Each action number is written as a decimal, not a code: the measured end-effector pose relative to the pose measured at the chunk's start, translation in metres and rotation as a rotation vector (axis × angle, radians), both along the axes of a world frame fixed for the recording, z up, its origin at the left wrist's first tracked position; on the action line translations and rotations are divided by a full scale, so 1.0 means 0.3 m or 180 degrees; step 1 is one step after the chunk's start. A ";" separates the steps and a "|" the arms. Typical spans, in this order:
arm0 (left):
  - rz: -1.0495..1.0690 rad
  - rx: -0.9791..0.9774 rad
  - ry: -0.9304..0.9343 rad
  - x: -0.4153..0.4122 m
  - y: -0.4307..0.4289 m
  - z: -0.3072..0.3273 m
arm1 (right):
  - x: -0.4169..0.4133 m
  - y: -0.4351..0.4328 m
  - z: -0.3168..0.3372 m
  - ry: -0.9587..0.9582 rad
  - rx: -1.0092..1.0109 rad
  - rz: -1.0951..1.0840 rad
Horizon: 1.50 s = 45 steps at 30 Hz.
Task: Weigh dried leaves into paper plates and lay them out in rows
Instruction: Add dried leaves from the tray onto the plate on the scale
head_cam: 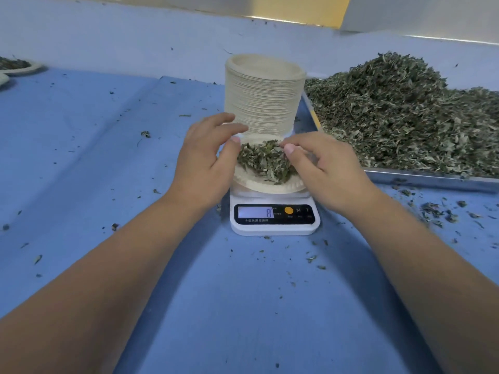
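A small white digital scale [274,217] stands on the blue table, its display reading 8. On it rests a paper plate [266,186] holding a mound of dried green leaves [263,161]. My left hand [206,163] grips the plate's left rim, thumb at the edge. My right hand [322,164] grips the right rim, thumb touching the leaves. Just behind the scale rises a tall stack of empty paper plates [263,95].
A metal tray [432,180] heaped with dried leaves [405,109] fills the right side. Filled plates [19,67] sit at the far left edge. Leaf crumbs are scattered over the blue table cover [108,163].
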<state>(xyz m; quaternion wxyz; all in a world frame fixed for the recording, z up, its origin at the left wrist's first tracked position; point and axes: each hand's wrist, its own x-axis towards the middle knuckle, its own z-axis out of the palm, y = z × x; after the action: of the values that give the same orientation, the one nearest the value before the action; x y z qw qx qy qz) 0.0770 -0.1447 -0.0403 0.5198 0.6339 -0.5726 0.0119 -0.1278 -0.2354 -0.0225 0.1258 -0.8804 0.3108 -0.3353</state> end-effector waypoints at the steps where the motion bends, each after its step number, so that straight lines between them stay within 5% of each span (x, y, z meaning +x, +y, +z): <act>1: -0.0075 -0.0022 -0.0211 -0.010 0.004 0.004 | -0.008 -0.003 0.000 -0.0116 -0.0054 -0.0040; 12: -0.0382 0.0604 -0.1169 -0.041 0.018 -0.009 | -0.031 -0.007 -0.018 0.0065 -0.0438 0.0423; 28: -0.0336 0.0636 -0.0670 -0.031 0.028 0.003 | -0.041 -0.013 -0.014 -0.1047 -0.0486 -0.0140; 35: -0.0329 0.0581 -0.0073 -0.027 0.016 -0.016 | -0.064 -0.036 -0.018 -0.0653 -0.0271 -0.0492; 41: -0.0107 0.0924 0.1646 -0.029 -0.031 -0.027 | -0.047 -0.026 -0.006 -0.0176 0.0376 -0.0723; 45: -0.0234 0.1070 0.2153 -0.032 -0.036 -0.025 | -0.037 -0.012 -0.011 -0.0051 0.0801 -0.0682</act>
<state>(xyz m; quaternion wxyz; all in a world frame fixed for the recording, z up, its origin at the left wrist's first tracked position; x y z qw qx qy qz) 0.0673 -0.1554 -0.0479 0.5683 0.6575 -0.3850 -0.3107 -0.1390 -0.2392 -0.0258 0.2012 -0.8168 0.4414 -0.3122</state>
